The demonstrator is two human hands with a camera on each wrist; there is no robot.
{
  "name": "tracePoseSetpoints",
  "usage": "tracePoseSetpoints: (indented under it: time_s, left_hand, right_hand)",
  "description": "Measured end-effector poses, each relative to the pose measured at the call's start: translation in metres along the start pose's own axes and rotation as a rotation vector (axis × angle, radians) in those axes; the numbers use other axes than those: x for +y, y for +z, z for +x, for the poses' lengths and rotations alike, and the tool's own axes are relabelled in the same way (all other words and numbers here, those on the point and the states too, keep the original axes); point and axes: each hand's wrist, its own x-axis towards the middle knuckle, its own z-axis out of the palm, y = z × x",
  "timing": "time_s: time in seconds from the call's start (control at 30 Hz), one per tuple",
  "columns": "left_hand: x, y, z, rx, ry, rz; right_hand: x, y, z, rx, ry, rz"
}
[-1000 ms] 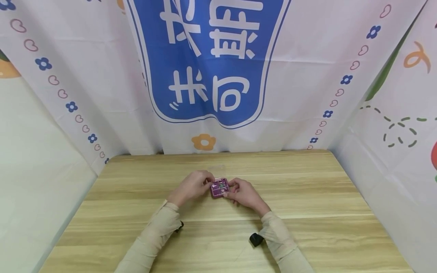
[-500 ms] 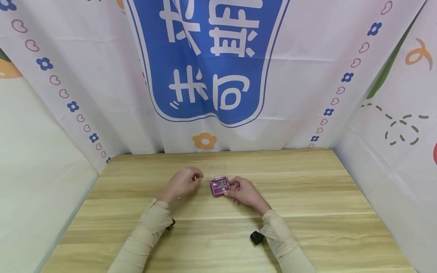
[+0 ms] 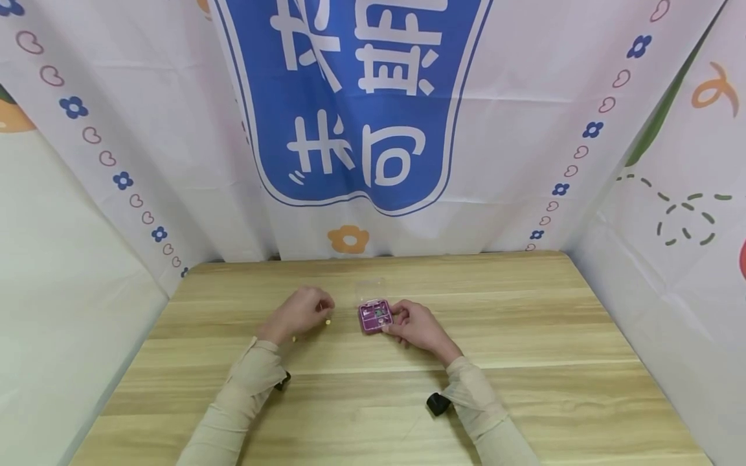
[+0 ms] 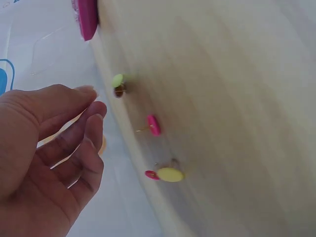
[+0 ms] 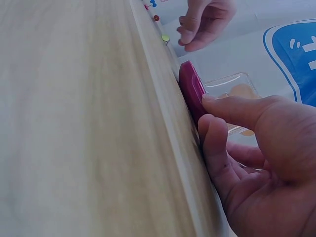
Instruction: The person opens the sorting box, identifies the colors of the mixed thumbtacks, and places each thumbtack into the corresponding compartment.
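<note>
A purple box with compartments (image 3: 375, 316) lies on the table, its clear lid (image 3: 370, 288) swung back and small items inside. My right hand (image 3: 418, 327) grips the box's right side between thumb and fingers, also seen in the right wrist view. To the left of the box, my left hand (image 3: 300, 314) hovers low over the table, fingers bent with nothing visible between them. The left wrist view shows flat-headed thumbtacks beside that hand: a green one (image 4: 118, 80), a pink one (image 4: 154, 125), a yellow one (image 4: 170, 175) and a smaller pink one (image 4: 151, 175).
The wooden table (image 3: 373, 414) ends at a hanging white cloth (image 3: 513, 168) with a blue printed sign. A black wrist device (image 3: 438, 404) sits by the right sleeve, another (image 3: 282, 380) by the left sleeve.
My left hand has left the box's left edge and moved left across the table, uncovering small yellow tacks near it. My right hand has stayed on the box.
</note>
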Motion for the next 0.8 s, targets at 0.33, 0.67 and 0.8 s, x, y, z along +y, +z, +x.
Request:
tracePoseSetpoints:
  time_s: [0.33,0.67,0.8]
  left_hand:
    - [-0.0066,0.0066,0.001,-0.047,0.03,0.078]
    - [-0.0065,0.0093,0.0,-0.016,0.018,0.097]
    - [-0.0061,0.0094,-0.0008,-0.008,0.012,0.09]
  right_hand:
    - [0.0021,-0.0002,0.0016,-0.003,0.001,0.0]
    - [0.0036,0.0008,0.0022,-0.002,0.009,0.001]
    - [0.0025,0.0004,0.0019,-0.002,0.011,0.005]
